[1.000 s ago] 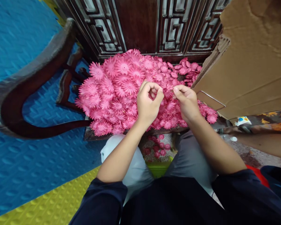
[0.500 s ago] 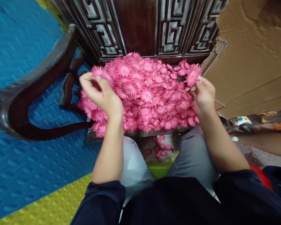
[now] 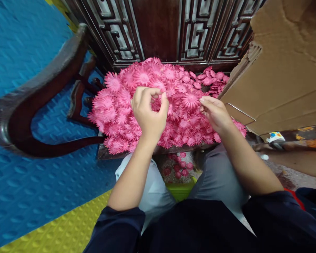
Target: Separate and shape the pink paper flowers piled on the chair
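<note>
A large heap of pink artificial flowers (image 3: 147, 79) covers the dark wooden seat before me. My left hand (image 3: 150, 110) is over the middle of the heap, thumb and forefinger curved into a ring. A small pink piece (image 3: 162, 90) shows between those fingertips; its exact shape cannot be made out. To the right, my right hand (image 3: 214, 109) is closed in a pinch at the edge of a pink artificial flower (image 3: 191, 100) with spread petals. Its other fingers are curled under. Bigger blooms lie mostly on the left of the heap, smaller ones toward the right.
A carved wooden backrest (image 3: 155, 31) rises behind the heap, with a curved armrest (image 3: 18, 116) at left. A torn cardboard sheet (image 3: 289, 70) leans over the right end. Several loose flowers (image 3: 183, 164) lie on the floor below, near a green object (image 3: 180, 191). Another person's limb (image 3: 295, 161) shows at right.
My left hand has moved right from the heap's left end to its middle, and a large flower now lies where it was. My right hand has come inward and lower with its flower.
</note>
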The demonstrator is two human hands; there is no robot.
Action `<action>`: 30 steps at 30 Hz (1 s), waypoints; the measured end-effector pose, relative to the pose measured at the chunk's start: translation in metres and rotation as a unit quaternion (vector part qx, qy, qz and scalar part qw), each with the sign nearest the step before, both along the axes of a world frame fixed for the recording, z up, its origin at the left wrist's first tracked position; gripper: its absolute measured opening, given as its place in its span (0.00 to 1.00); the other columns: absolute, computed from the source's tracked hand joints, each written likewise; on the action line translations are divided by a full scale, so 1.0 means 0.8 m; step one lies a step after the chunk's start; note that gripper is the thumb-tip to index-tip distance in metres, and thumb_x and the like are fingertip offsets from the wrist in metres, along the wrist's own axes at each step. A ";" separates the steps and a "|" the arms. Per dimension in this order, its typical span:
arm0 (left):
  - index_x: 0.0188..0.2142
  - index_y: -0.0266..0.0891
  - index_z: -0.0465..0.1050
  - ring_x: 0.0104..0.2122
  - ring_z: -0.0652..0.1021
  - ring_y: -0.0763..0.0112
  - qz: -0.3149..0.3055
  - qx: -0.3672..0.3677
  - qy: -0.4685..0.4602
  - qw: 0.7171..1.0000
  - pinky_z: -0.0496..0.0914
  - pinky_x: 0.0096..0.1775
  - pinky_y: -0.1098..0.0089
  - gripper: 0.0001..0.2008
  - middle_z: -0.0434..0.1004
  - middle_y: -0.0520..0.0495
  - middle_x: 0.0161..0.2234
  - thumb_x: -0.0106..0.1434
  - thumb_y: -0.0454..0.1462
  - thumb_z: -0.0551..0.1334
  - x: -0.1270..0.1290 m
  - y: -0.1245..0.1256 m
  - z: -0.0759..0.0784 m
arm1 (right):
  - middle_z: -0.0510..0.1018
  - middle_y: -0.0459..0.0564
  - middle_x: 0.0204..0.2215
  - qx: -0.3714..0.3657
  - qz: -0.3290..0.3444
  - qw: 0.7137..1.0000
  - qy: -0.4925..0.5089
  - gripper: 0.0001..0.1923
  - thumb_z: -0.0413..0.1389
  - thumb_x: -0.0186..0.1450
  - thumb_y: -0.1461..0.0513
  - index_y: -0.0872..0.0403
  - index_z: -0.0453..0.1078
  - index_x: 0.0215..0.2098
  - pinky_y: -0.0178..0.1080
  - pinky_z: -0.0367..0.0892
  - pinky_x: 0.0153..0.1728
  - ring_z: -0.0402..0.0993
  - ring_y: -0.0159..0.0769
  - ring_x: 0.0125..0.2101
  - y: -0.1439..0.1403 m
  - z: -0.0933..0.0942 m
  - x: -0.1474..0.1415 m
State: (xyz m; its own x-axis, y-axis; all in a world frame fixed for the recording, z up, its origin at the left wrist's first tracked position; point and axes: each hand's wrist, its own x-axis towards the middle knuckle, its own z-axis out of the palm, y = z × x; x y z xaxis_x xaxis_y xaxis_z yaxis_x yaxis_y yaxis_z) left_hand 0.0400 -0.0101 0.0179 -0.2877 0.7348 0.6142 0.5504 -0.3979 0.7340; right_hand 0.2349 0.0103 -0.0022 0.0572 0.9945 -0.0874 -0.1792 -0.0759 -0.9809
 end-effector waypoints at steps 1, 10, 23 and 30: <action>0.31 0.43 0.68 0.36 0.71 0.66 0.000 -0.007 0.009 1.000 0.62 0.46 0.61 0.03 0.68 0.49 0.32 0.60 0.39 0.59 0.000 0.000 0.000 | 0.67 0.40 0.19 0.000 0.006 1.000 -0.001 0.09 0.64 0.47 0.58 0.53 0.71 0.23 0.33 0.55 0.25 0.59 0.23 0.21 -0.001 0.001 -0.001; 0.36 0.44 0.73 0.46 0.69 0.55 0.018 -0.084 0.241 0.967 0.57 0.50 0.53 0.10 0.72 0.43 0.41 0.62 0.43 0.56 -0.001 0.000 -0.008 | 0.65 0.40 0.17 0.004 0.030 0.999 0.020 0.07 0.61 0.51 0.63 0.56 0.69 0.19 0.31 0.52 0.24 0.58 0.21 0.19 -0.007 0.006 -0.005; 0.34 0.43 0.75 0.38 0.71 0.62 0.007 0.008 0.220 0.976 0.56 0.44 0.61 0.13 0.75 0.47 0.35 0.62 0.47 0.56 0.012 -0.008 -0.014 | 0.66 0.40 0.17 0.006 0.041 0.999 0.025 0.09 0.64 0.49 0.58 0.54 0.70 0.21 0.32 0.53 0.24 0.58 0.23 0.20 -0.011 0.008 -0.009; 0.30 0.44 0.75 0.32 0.71 0.68 -0.018 0.121 0.269 0.955 0.56 0.39 0.64 0.11 0.76 0.51 0.28 0.57 0.47 0.63 0.029 -0.016 -0.019 | 0.72 0.42 0.21 0.004 0.124 0.992 0.014 0.08 0.65 0.48 0.58 0.53 0.75 0.23 0.33 0.57 0.29 0.62 0.24 0.23 -0.021 0.016 -0.014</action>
State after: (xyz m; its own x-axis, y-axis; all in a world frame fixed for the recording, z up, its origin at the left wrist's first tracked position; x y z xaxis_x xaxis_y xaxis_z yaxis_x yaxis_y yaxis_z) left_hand 0.0636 -0.0229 0.0031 0.1402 0.5563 0.8191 0.8051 -0.5455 0.2328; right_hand 0.2236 -0.0062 0.0108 -0.1920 0.9784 -0.0772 -0.1827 -0.1129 -0.9767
